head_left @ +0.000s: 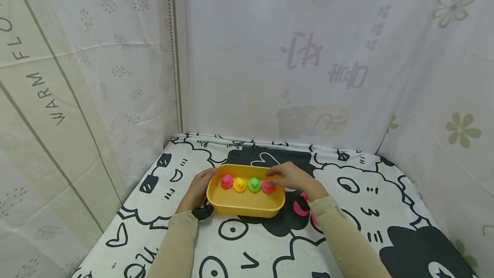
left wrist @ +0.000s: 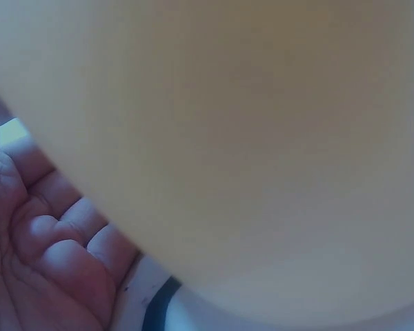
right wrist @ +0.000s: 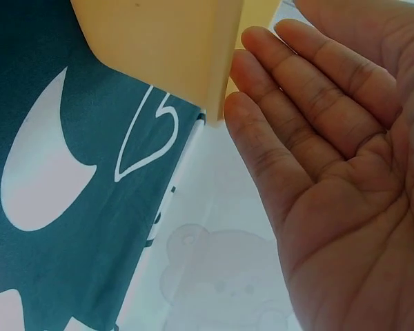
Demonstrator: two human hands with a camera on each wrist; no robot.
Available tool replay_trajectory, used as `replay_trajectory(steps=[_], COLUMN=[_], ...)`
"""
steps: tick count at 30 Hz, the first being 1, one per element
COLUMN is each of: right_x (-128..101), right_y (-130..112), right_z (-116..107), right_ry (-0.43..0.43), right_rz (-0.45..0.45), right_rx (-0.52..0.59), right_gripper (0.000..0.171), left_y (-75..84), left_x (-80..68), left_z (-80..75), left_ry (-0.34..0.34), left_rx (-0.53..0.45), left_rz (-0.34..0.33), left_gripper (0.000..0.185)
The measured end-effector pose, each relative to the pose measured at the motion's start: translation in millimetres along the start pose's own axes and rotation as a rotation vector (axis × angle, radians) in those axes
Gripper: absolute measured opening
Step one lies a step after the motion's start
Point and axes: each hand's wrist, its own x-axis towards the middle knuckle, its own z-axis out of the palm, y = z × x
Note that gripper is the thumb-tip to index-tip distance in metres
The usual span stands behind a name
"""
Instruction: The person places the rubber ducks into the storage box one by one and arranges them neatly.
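- Sleeves come up from the bottom of my head view, beige on both arms, over a black-and-white cartoon cloth (head_left: 347,209).
- Yellow tray (head_left: 247,207) sits on that cloth in the middle, between my two hands.
- Inside it, four little ducks in a row along the far side: pink duck (head_left: 226,181), yellow duck (head_left: 239,184), green duck (head_left: 254,184), red duck (head_left: 268,187).
- My left hand (head_left: 198,188) lies against the tray's left end; the left wrist cam shows the fingers (left wrist: 55,234) curled slightly next to the wall, nothing gripped as far as I can see.
- My right hand (head_left: 291,178) hangs over the tray's far right corner, right above the red duck. Right wrist cam shows a flat, relaxed palm with straight fingers (right wrist: 310,103), holding nothing.
- Pink thing (head_left: 299,207) peeks out beside my right forearm, can't tell what it is.
- Printed curtains (head_left: 293,55) wall in the back and sides.
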Motion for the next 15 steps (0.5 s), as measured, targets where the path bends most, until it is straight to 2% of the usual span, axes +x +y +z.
replay_trajectory(steps=[7,15], right_x=[-13,-27], right_y=[10,28], right_z=[-1,-1], right_ry=[0.092,0.162], right_rz=[0.010,0.098], right_rx=[0.077,0.187], right_gripper=[0.034,0.038], left_y=[0.1,0.3], left_x=[0.1,-1.3], left_z=[-0.5,-0.6], left_ry=[-0.023,-0.020], left_rx=[-0.018,-0.017], left_rz=[0.003,0.002], left_gripper=[0.067,0.063])
